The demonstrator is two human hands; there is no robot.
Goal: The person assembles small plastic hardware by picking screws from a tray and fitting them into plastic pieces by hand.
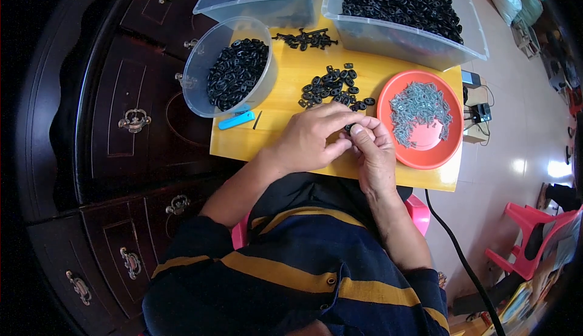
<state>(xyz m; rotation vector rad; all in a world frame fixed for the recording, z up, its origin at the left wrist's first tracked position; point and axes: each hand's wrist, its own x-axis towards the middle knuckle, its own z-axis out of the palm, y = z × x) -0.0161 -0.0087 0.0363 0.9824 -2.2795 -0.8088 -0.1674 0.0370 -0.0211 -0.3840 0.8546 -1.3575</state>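
Observation:
Just in front of my body, over the near edge of the yellow table, my two hands meet at a small black plastic piece point(348, 128). My right hand point(378, 154) pinches it between thumb and fingers. Bent around it from the other side is my left hand point(310, 134), its fingertips close against the right ones and covering much of the piece. Beyond the hands lies a loose pile of black oval pieces with holes point(331, 86). An orange-red plate point(419, 162) holding many small silver screws point(420, 110) stands right of my right hand.
Clear bins point(401, 35) of black pieces stand at the back. A round clear tub point(193, 72) is at left, near a light-blue clip-like tool point(237, 120) and a thin dark stick point(257, 120). Longer black parts point(306, 38) lie behind. Dark drawers point(130, 102) flank the left; a cable point(458, 254) runs right.

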